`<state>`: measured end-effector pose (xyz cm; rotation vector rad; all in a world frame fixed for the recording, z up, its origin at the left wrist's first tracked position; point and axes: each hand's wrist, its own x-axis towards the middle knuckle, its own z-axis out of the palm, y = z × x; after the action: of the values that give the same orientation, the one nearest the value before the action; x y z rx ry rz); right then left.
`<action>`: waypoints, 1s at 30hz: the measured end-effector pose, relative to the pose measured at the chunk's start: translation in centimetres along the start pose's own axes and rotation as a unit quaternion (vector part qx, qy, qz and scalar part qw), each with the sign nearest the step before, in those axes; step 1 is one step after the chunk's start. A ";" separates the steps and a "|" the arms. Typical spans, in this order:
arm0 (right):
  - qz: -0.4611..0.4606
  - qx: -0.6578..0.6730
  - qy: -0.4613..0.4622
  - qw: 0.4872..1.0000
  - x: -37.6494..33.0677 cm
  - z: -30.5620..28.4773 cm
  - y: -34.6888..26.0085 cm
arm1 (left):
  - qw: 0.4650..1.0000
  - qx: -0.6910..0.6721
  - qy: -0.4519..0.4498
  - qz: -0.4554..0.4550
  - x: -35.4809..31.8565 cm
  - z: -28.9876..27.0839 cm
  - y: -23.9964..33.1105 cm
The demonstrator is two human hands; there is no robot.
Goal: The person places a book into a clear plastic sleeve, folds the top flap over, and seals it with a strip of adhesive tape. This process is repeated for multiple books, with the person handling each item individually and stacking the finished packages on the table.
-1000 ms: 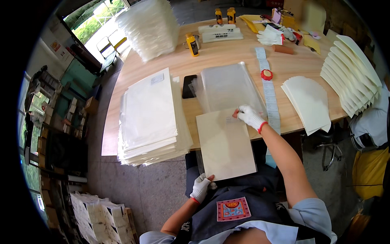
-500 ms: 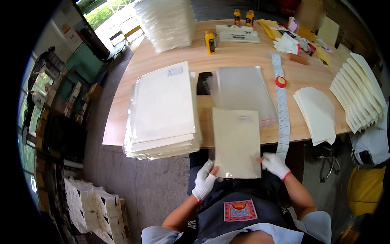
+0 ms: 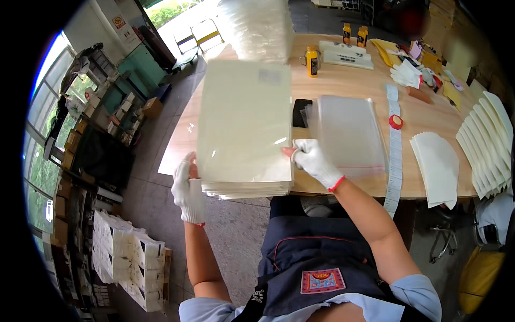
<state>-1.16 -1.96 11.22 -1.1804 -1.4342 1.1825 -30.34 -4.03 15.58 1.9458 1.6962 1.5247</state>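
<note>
Both my hands wear white gloves with bare fingertips. Between them, a cream paper envelope in a glossy clear plastic sleeve (image 3: 244, 126) is held over a stack of similar sleeved envelopes (image 3: 247, 191). My left hand (image 3: 188, 194) grips its left edge near the lower corner. My right hand (image 3: 317, 162) pinches the right edge between thumb and fingers. A small pale label shows near the envelope's top right. Just right of the stack lie a black phone (image 3: 301, 114) and a pile of clear plastic bags (image 3: 348, 134).
A label strip (image 3: 394, 161) with a red round object (image 3: 396, 122) on it runs down the table (image 3: 343, 188). Right of it lie cream envelopes (image 3: 435, 169) and a fanned row (image 3: 487, 145). Bottles (image 3: 312, 61), gloves (image 3: 406, 74) and a tall plastic-wrapped pile (image 3: 257, 32) stand farther back.
Both hands have carried the sleeved envelope from near my lap, left and away from me, over the stack. The view has shifted left.
</note>
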 end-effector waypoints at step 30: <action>0.180 0.244 0.659 0.689 -30.3 -32.8 15.2 | 0.844 0.097 -0.400 0.343 -16.1 24.5 7.4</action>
<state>36.97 -26.61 -1.56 -1.4093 0.2221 0.5250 -4.98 -7.87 -0.40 2.8937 0.8378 0.4235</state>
